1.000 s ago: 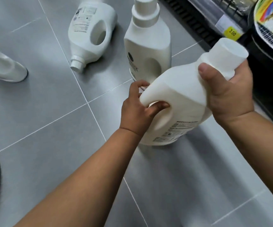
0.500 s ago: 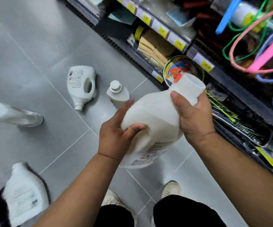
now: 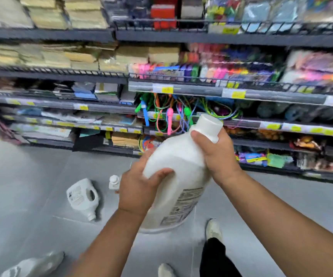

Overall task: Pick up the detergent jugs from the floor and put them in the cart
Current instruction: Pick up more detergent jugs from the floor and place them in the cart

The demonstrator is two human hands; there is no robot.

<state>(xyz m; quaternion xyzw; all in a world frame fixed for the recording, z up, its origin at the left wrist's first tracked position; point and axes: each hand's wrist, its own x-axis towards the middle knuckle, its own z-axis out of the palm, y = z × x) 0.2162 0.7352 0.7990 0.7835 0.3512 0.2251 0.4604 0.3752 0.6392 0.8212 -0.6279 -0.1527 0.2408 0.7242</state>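
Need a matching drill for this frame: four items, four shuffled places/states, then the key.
Items
1. held jug
2. jug showing its handle hole
3. capped jug
4. right hand

Places/states
A. upright on the floor, partly hidden behind the left hand
B. fingers wrapped round a jug's neck, just below the cap
C. clear of the floor, gripped by both hands
D. lying on its side on the floor

Pairs: 1-C, 2-D, 3-A, 4-B
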